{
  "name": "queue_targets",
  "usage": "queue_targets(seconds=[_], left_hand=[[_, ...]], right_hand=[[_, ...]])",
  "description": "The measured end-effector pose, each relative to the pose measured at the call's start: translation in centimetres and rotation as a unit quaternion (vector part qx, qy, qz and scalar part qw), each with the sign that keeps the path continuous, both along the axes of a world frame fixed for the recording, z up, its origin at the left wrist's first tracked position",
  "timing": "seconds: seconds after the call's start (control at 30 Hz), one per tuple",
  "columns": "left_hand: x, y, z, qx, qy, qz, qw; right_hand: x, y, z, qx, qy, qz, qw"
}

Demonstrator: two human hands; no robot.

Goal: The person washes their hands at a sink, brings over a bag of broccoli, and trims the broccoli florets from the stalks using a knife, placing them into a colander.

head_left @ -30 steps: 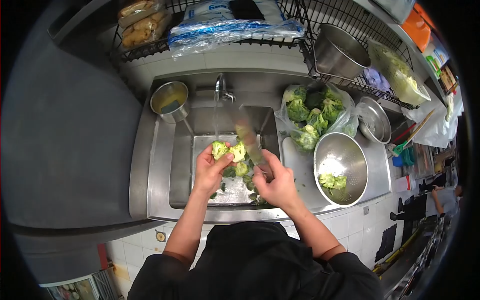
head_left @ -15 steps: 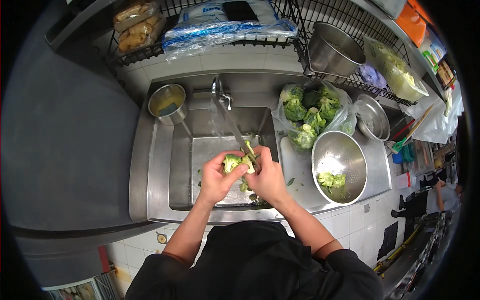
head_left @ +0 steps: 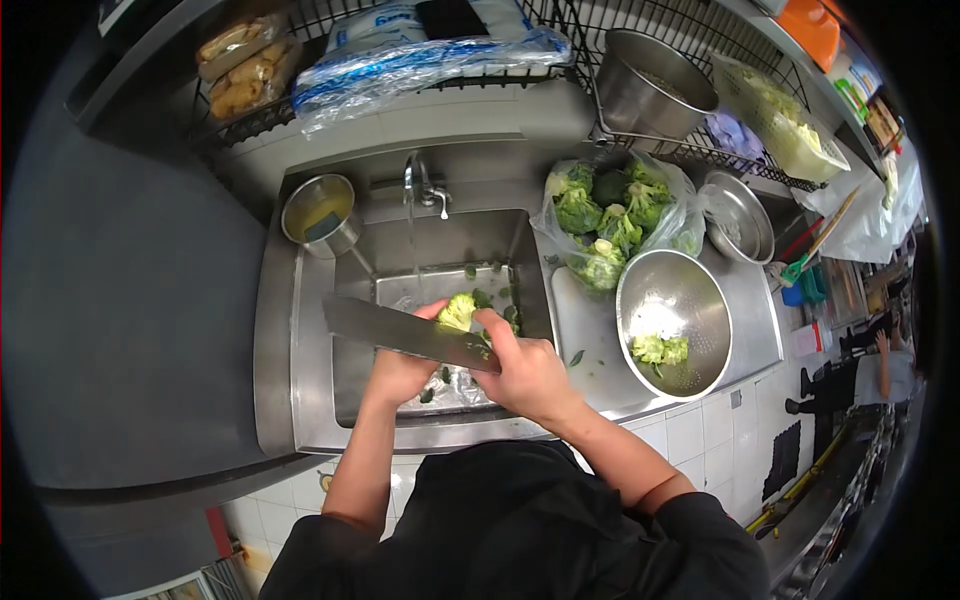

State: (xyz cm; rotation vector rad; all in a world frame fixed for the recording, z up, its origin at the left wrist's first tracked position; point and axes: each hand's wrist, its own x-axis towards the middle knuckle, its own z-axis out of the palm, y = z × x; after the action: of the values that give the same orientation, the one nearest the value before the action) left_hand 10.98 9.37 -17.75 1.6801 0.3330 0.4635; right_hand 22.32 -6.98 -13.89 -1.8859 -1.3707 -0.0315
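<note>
Over the sink [head_left: 360,385], my right hand [head_left: 530,375] is closed around a broad-bladed knife [head_left: 400,332]. Its blade points left and passes in front of my left hand [head_left: 398,378]. My left hand is closed on a piece of broccoli [head_left: 458,312], partly hidden behind the blade. Green scraps and leaves lie on the sink bottom below. To the right, a metal colander [head_left: 708,330] holds cut broccoli florets [head_left: 660,350]. Behind it, a clear plastic bag [head_left: 683,215] holds several broccoli heads [head_left: 620,228].
Water runs from the faucet [head_left: 418,185]. A metal pot [head_left: 350,238] with a sponge stands at the sink's left corner. A white board [head_left: 575,325] lies right of the sink, and a metal bowl [head_left: 765,235] sits farther back. A wire shelf [head_left: 570,25] hangs above.
The knife has swung from pointing away from me to lying across, pointing left over my left hand. The camera view has shifted slightly.
</note>
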Motion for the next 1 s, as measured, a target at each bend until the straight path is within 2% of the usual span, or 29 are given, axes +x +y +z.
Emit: queue_targets(seconds=[0.07,0.13,0.17,0.23,0.27,0.33,0.37,0.4,0.47,0.5,0.53,0.57,0.6,0.63,0.67,0.7,0.77,0.83,0.87,0.9,0.93,0.97,1.0], left_hand=[[0.0,-0.9,0.9,-0.015,0.012,-0.003,1.000],[0.0,-1.4,0.8,-0.130,-0.005,-0.010,0.991],[0.2,-1.6,0.9,-0.129,-0.004,-0.015,0.992],[0.6,-2.0,1.1,-0.180,0.018,-0.036,0.983],[0.8,-2.1,0.7,-0.179,0.019,-0.049,0.982],[1.0,-1.5,-0.4,-0.191,-0.023,-0.060,0.979],[0.8,-1.2,-0.6,-0.193,0.007,-0.077,0.978],[1.0,-0.8,-0.6,-0.191,0.009,-0.087,0.978],[1.8,-0.2,-1.0,-0.263,0.029,-0.170,0.949],[2.6,0.2,-1.6,-0.245,0.082,-0.192,0.947],[3.7,0.4,-2.2,-0.241,0.083,-0.199,0.946],[5.1,0.5,-2.9,-0.023,0.199,-0.158,0.967],[6.7,0.7,-3.8,0.198,0.299,-0.105,0.928],[8.6,1.0,-5.6,0.266,0.304,-0.077,0.912],[11.4,0.7,-6.4,0.241,0.251,-0.068,0.935],[15.1,0.0,-6.7,0.214,0.197,-0.060,0.955],[23.4,-2.4,-6.4,0.055,0.144,-0.094,0.984],[31.6,-5.5,-6.2,0.215,0.042,-0.104,0.970],[35.3,-7.3,-4.9,0.257,0.038,-0.113,0.959],[39.1,-8.5,-5.2,0.316,-0.016,-0.105,0.943],[42.5,-9.6,-6.1,0.377,0.010,-0.099,0.921],[44.1,-11.5,-4.7,0.455,0.075,-0.096,0.882],[45.8,-12.7,-4.3,0.455,0.074,-0.096,0.882]], right_hand=[[0.4,0.1,-0.3,-0.008,-0.031,-0.010,0.999],[0.8,0.3,-1.0,-0.009,-0.040,-0.009,0.999],[1.1,0.4,-1.3,-0.008,-0.040,-0.015,0.999],[1.8,0.2,-1.9,-0.068,0.038,-0.011,0.997],[2.1,0.1,-2.2,-0.067,0.037,-0.025,0.997],[2.7,0.0,-2.7,-0.036,0.209,0.000,0.977],[3.1,-0.4,-2.8,-0.017,0.288,0.018,0.957],[3.4,-0.9,-3.0,-0.012,0.288,0.010,0.958],[4.1,-1.7,-4.1,-0.028,0.373,-0.011,0.928],[4.6,-2.2,-5.0,-0.029,0.369,-0.034,0.928],[5.2,-3.1,-5.2,-0.023,0.368,-0.040,0.929],[5.8,-4.3,-5.4,-0.051,0.361,-0.073,0.928],[6.5,-5.6,-5.6,-0.079,0.354,-0.106,0.926],[6.9,-7.0,-6.0,-0.067,0.395,-0.114,0.909],[7.1,-8.7,-5.7,-0.024,0.363,-0.123,0.923],[7.4,-10.3,-5.5,-0.001,0.391,-0.134,0.911],[8.1,-13.6,-5.7,0.034,0.411,-0.169,0.895],[9.2,-16.6,-4.7,0.070,0.417,-0.206,0.882],[10.0,-18.3,-6.2,0.082,0.451,-0.204,0.865],[10.4,-19.8,-5.8,0.100,0.473,-0.217,0.848],[10.8,-21.2,-5.0,0.118,0.494,-0.229,0.830],[11.3,-22.7,-4.6,0.119,0.492,-0.228,0.831],[11.7,-24.2,-4.4,0.118,0.502,-0.245,0.821]])
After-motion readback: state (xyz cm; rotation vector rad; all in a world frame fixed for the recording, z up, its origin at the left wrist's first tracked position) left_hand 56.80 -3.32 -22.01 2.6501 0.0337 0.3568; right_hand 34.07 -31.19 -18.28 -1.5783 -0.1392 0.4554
